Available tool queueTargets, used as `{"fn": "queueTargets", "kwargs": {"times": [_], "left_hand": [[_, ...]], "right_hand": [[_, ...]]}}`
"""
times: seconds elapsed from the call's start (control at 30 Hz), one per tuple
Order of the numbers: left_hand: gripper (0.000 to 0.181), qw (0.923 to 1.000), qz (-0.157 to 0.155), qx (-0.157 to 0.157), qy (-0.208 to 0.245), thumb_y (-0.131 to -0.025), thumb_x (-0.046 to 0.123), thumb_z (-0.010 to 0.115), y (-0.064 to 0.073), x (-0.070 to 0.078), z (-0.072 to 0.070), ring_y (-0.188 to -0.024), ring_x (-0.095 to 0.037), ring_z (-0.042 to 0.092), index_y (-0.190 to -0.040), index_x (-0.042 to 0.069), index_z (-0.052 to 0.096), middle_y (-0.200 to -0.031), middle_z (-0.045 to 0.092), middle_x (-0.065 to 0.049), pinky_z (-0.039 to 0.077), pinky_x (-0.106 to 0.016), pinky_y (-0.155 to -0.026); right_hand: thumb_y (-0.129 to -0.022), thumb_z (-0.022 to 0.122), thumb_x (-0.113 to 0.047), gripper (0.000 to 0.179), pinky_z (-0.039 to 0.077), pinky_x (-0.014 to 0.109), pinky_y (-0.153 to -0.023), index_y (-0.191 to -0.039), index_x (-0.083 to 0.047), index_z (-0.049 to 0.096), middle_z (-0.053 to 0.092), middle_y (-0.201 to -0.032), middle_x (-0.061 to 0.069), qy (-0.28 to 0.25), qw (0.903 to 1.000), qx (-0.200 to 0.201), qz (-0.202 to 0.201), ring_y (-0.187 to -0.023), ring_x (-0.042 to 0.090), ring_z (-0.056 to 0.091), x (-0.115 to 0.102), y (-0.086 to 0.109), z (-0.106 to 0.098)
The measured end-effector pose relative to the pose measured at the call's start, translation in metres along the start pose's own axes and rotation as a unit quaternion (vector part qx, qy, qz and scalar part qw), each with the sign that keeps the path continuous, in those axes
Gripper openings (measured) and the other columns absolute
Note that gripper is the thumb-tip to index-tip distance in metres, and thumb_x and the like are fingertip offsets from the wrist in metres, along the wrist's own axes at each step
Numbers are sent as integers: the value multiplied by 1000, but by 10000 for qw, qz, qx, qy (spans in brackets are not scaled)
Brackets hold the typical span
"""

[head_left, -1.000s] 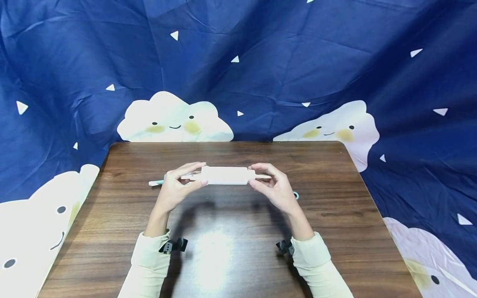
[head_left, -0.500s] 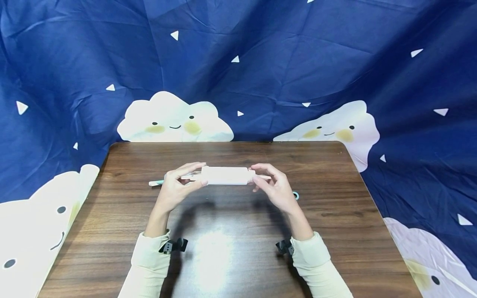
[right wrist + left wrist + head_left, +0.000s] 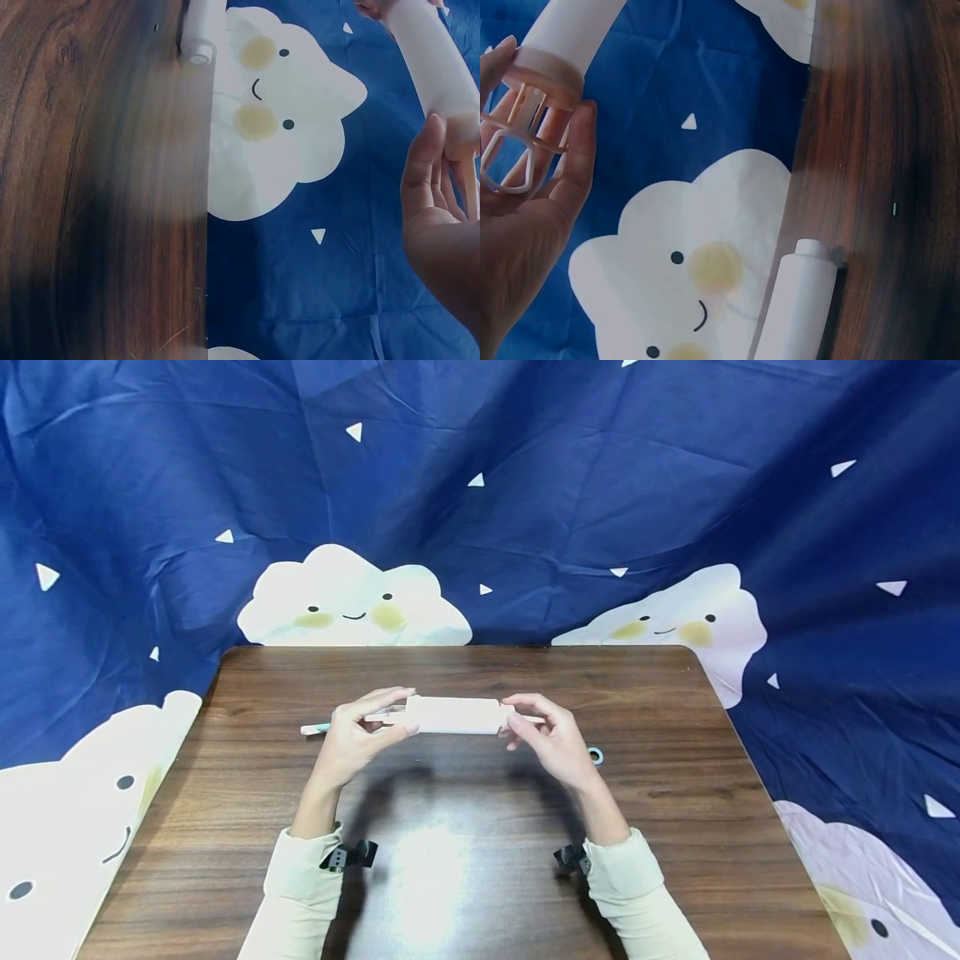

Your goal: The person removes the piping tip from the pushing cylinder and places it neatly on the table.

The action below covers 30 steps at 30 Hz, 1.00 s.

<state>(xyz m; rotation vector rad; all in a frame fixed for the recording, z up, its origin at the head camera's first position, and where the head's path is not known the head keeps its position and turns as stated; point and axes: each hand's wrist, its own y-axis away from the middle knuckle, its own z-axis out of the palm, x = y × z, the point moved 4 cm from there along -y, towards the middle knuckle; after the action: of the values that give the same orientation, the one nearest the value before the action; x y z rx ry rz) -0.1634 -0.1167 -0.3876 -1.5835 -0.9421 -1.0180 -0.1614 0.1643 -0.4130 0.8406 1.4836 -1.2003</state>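
A white cylinder [image 3: 457,715] is held level above the table by both hands. My left hand [image 3: 358,729] grips its left end, thumb and fingers round a cream collar [image 3: 549,71]. From that collar stick out thin cream rods and a whitish hexagonal loop [image 3: 508,161]. My right hand [image 3: 555,735] pinches the narrower right end, where a cream part [image 3: 461,135] with a thin pale stem [image 3: 470,184] shows. A second white thing, a bottle with a small neck [image 3: 799,304], appears below the cylinder in both wrist views.
The brown wooden table [image 3: 660,793] ends at a blue cloth [image 3: 525,485] printed with clouds. A slim white-and-teal stick [image 3: 315,729] lies partly behind the left hand. A small light-blue ring [image 3: 596,756] lies just right of the right hand.
The right thumb has shifted up and to the right over the cylinder's narrow end, and fingertips now show beneath it. The left hand has kept its grip and place.
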Motion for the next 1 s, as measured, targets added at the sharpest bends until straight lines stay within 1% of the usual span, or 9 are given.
{"fn": "queueTargets", "kwargs": {"times": [0.13,0.17,0.27,0.33,0.53,0.7,0.77,0.9,1.0], "left_hand": [[42,10000,74,-24,55,-83,0,82,-2,-16,-3,-112,-17,65,-124,1,72,-125,69,-8,55,-22,-84],[42,10000,81,-27,41,-83,1,82,-2,-17,-3,-112,-18,65,-124,3,72,-125,69,-8,55,-22,-84],[42,9999,103,-11,13,-83,1,82,-2,-17,-3,-112,-17,65,-124,8,74,-125,69,-8,55,-22,-84],[42,10000,97,2,3,-83,-1,81,-2,-16,-3,-112,-16,65,-123,8,73,-125,69,-9,55,-22,-83],[43,10000,52,-19,-79,-82,-8,79,-2,-9,1,-110,-10,64,-123,-1,71,-125,67,-18,54,-19,-81],[43,9999,80,-41,-70,-81,-10,78,-3,-7,2,-107,-8,64,-123,-7,69,-125,66,-23,53,-18,-81],[43,9999,92,-43,-42,-82,-9,78,-4,-10,1,-106,-9,64,-124,-5,69,-125,67,-21,54,-19,-80],[44,9999,72,-1,89,-83,-7,79,-4,-16,-2,-107,-14,66,-125,4,72,-125,68,-15,56,-22,-81],[43,9997,89,34,210,-84,-4,80,-4,-17,-3,-108,-17,66,-125,6,72,-126,67,-16,57,-24,-81]], "right_hand": [[-95,66,3,28,61,37,-70,-122,11,61,66,-121,23,-96,9999,65,23,-89,24,73,-1,1,0],[-94,67,4,29,61,36,-70,-122,11,61,65,-122,24,-144,9999,69,12,-90,21,73,-2,1,0],[-92,68,6,31,61,35,-71,-121,12,61,64,-123,25,-210,9997,99,-27,-93,20,73,-3,1,0],[-92,68,7,31,61,37,-73,-121,13,60,64,-124,26,-257,9996,98,-25,-95,20,72,-3,1,0],[-91,69,9,32,61,36,-74,-121,13,60,64,-125,26,-311,9994,149,-3,-97,19,72,-2,2,-1],[-91,68,10,32,61,35,-73,-121,15,60,64,-124,27,-350,9991,144,-183,-97,19,72,-2,2,-3],[-90,68,11,33,60,33,-73,-121,16,59,66,-120,26,-386,9988,123,-272,-96,18,72,-2,2,-3],[-90,66,14,33,60,31,-73,-122,18,57,69,-112,17,-482,9982,114,-329,-91,16,71,-3,3,-5],[-91,66,13,32,60,31,-73,-122,18,57,70,-106,12,-484,9983,138,-291,-90,17,70,-2,3,-6]]}}
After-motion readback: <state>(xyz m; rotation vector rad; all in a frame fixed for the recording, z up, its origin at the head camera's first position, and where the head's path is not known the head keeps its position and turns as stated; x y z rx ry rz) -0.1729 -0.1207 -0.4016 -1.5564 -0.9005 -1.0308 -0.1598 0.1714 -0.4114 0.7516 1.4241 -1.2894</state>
